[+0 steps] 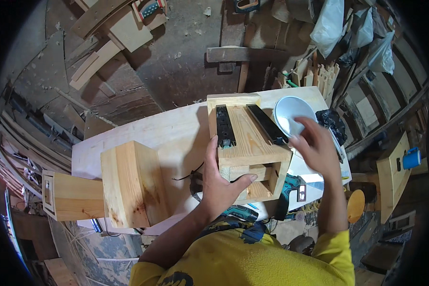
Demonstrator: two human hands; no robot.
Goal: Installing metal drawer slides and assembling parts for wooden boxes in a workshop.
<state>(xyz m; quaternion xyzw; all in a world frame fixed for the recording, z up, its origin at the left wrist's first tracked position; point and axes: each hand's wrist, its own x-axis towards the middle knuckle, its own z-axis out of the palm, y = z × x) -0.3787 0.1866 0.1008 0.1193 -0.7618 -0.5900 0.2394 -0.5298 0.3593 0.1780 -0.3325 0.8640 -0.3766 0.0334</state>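
Observation:
A pale wooden box (255, 159) with an open compartment facing me stands on the table. Two long black rail-like strips lie on its top: the left strip (225, 125) runs along the left edge, the right strip (268, 124) slants toward the near right corner. My left hand (220, 188) grips the box's near left corner, its fingers along the side and its thumb across the front. By the near end of the right strip, my right hand (319, 150) hovers partly over a white bowl (290, 108), fingers curved and apart, with nothing visible in them.
Left on the pale tabletop (124, 126) stands a wooden block-like box (128, 183), beside another wooden box (76, 196). A teal power tool (290, 187) lies right of the held box, another power tool (243, 213) below it. A black plastic bag (332, 125) sits beyond the bowl.

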